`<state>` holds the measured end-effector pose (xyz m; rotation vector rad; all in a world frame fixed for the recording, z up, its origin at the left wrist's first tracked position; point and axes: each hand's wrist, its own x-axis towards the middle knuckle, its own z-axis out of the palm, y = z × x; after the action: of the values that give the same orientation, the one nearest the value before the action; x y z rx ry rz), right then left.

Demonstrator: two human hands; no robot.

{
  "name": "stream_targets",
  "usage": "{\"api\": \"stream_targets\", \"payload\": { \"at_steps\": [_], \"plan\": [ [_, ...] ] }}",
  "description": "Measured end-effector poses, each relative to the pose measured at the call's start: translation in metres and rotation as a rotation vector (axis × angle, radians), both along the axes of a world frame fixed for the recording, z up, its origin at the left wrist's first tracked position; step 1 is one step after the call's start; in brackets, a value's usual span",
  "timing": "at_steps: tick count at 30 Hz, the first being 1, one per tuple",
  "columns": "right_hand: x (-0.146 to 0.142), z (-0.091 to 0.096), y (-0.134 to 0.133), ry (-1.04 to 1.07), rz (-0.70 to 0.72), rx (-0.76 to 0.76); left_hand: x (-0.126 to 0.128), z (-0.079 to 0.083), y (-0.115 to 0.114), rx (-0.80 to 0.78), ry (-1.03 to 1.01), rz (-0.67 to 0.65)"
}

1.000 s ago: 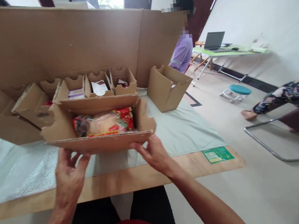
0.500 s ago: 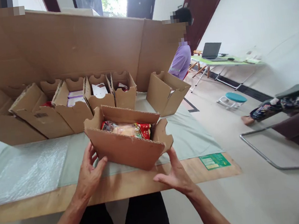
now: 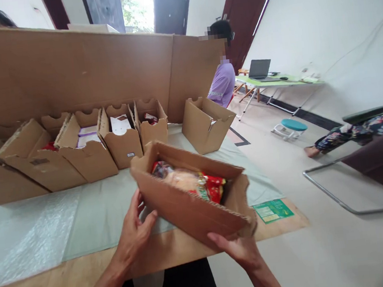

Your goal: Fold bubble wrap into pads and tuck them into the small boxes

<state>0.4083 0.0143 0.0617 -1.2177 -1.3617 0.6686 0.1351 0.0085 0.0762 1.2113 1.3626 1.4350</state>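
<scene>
A narrow, open-topped cardboard box (image 3: 181,208) sits at a slant in front of me, its right end closer to my body. Inside it lies a clear and red plastic food packet (image 3: 189,185); its contents look pale through the film. My left hand (image 3: 135,234) grips the box near its left end, thumb along the front wall and fingers partly hidden behind the end. At the lower right corner, my right hand (image 3: 240,250) holds the box with the thumb on the front wall; its other fingers are hidden.
Several similar cardboard boxes (image 3: 123,144) stand in a row behind, and another box (image 3: 207,128) stands apart to the right. A tall cardboard panel (image 3: 101,70) rises at the back. Bubble wrap (image 3: 33,237) covers the table's left. A person in a purple shirt (image 3: 222,83) is beyond.
The box has turned, its right end swinging toward me, and shifted right. Both hands have moved with it, and the right thumb now lies on the front wall. The camera view has shifted slightly.
</scene>
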Motion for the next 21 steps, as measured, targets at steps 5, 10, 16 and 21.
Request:
{"api": "stream_targets", "payload": {
  "at_steps": [5, 10, 16, 21],
  "plan": [
    [0.016, 0.021, 0.015, -0.033, -0.209, 0.076, 0.027, -0.002, 0.033, 0.093, 0.180, -0.076],
    [-0.007, 0.025, 0.100, -0.197, -0.352, 0.229, 0.024, -0.027, 0.031, 0.027, 0.327, -0.032],
    [-0.060, 0.002, 0.146, -0.375, -0.379, 0.269, 0.027, -0.038, 0.026, 0.047, 0.421, -0.022],
    [-0.079, -0.012, 0.093, -0.541, -0.209, 0.233, 0.034, -0.040, 0.023, 0.096, 0.537, -0.047]
  ]
}}
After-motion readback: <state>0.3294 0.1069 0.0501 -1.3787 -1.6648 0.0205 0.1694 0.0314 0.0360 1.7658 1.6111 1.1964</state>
